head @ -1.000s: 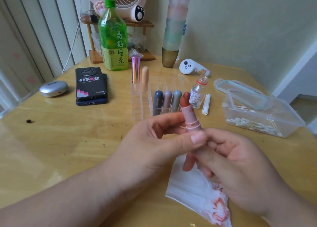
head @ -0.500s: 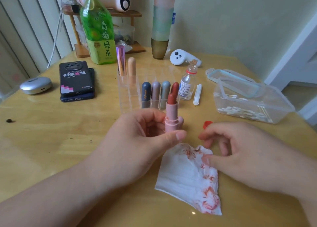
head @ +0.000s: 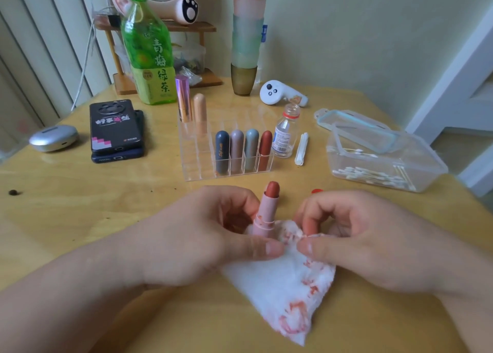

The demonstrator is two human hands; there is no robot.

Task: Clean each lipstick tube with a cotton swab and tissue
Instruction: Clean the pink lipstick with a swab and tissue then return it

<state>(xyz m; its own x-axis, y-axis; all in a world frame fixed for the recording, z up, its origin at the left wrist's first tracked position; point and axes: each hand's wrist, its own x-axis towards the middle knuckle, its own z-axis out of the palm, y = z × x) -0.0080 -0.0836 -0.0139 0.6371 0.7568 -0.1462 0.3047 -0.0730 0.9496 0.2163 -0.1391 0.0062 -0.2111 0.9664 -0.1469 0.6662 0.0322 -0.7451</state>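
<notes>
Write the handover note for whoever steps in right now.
Left hand: holds the uncapped pink lipstick upright, bullet out.
Right hand: pinches the tissue at its top edge, beside the lipstick.
The tissue is smeared red, so wiping has begun.
Six capped tubes stand in the rack; swabs lie in the open box on the right.
Left to do: wipe this lipstick and cap it. I cannot tell which racked tubes are clean.

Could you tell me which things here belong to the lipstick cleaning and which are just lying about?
In use: open lipstick, stained tissue, cotton swabs, racked lipsticks.
Lying about: phones, tea bottle, white controller, earbud case.
</notes>
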